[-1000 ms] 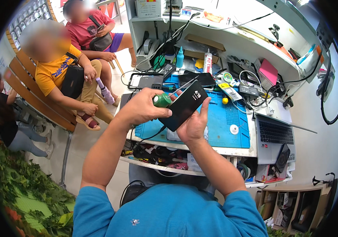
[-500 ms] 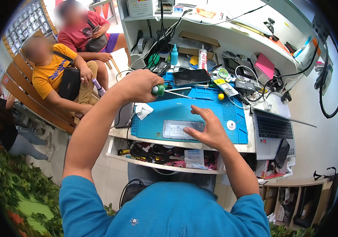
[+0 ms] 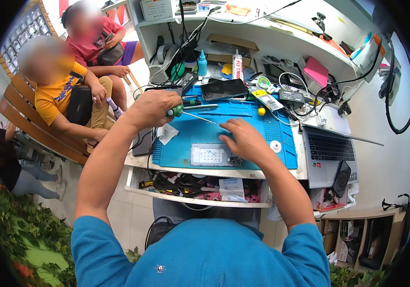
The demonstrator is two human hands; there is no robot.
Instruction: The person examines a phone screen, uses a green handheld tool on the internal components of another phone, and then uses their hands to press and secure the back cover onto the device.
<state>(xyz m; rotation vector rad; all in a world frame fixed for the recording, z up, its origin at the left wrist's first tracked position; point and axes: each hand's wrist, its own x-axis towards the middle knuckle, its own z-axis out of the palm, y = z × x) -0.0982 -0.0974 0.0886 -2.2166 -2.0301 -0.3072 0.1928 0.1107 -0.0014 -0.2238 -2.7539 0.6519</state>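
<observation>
My left hand (image 3: 154, 109) is closed around the green handle of a screwdriver (image 3: 177, 111), whose thin metal shaft slants to the right above the blue work mat (image 3: 176, 138). My right hand (image 3: 243, 136) is close to the shaft's tip, its thumb and fingers apart, with nothing visible between them. Below the shaft, near the mat's front edge, lies a phone (image 3: 217, 155) with a pale panel and a camera area at its right end. A crumpled white tissue (image 3: 167, 134) sits at the mat's left.
A dark phone (image 3: 224, 89) lies at the mat's back, near a blue bottle (image 3: 202, 64) and a white tube (image 3: 237, 67). An open laptop (image 3: 331, 155) stands right of the mat. An open drawer (image 3: 197, 198) holds tools below. Two people (image 3: 78, 95) sit at left.
My right hand has moved up and left, off the phone toward the screwdriver's tip. My left hand still holds the screwdriver. The whole view has shifted slightly.
</observation>
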